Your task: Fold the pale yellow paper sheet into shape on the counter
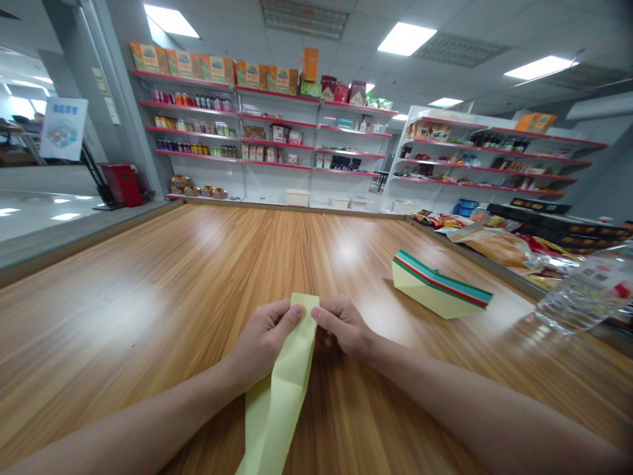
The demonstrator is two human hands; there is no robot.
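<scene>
A pale yellow sheet of paper, folded into a long strip with creases, runs from the near edge of the view up to both hands. My left hand pinches its far end from the left, thumb on top. On the right side of that same end, my right hand grips the paper's edge between thumb and curled fingers. The fingers beneath the paper are partly hidden. Further right on the table stands a folded paper boat, pale yellow with green, blue and red stripes along its upper edge.
The wood-grain table spreads around the hands. A clear plastic bottle lies at the right edge, near snack packets and dark boxes. Stocked shelves line the back; a sign stands at left.
</scene>
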